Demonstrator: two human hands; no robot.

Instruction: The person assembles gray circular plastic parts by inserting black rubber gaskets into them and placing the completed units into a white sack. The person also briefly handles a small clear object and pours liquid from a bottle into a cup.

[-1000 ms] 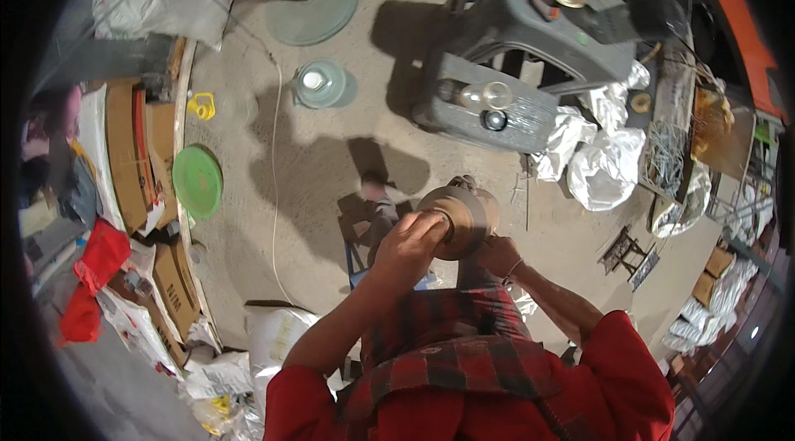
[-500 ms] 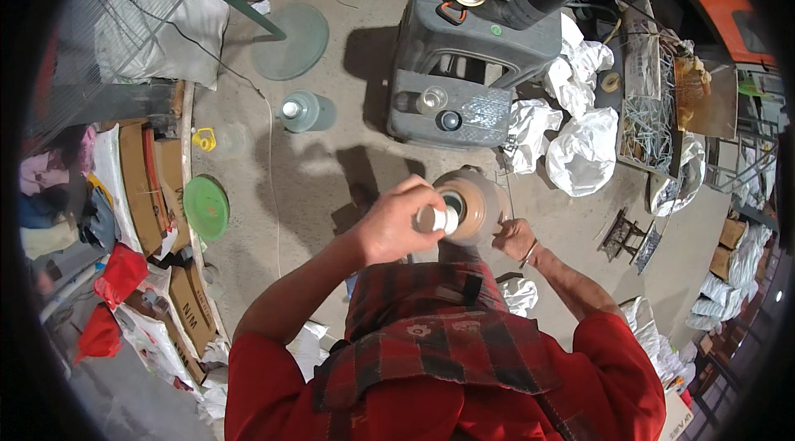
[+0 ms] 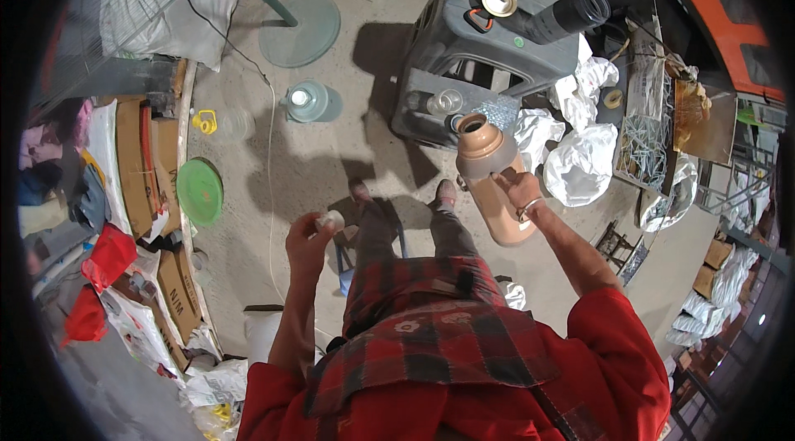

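The flask (image 3: 503,213) is held beside the right leg, near the grey can (image 3: 474,45), by the right hand (image 3: 520,192), whose fingers are curled in at its side; whether a handle is gripped cannot be told. It is tilted, its uncovered mouth turned forward, toward the can; whether the two touch is unclear. The stopper (image 3: 332,221) is pinched between the thumb and fingertips of the left hand (image 3: 306,244), well apart from the flask. A flask so long is probably best steadied by a firm grip and slow wrist movement, with the stopper pinched by its edge so that its inner side is kept clean. The flask is smooth, tan and cylindrical, narrowed by a rounded shoulder to a ringed neck. A clear, round glass (image 3: 445,101) is borne by the can's lower step, and crumpled white bags (image 3: 582,165) are heaped alongside.
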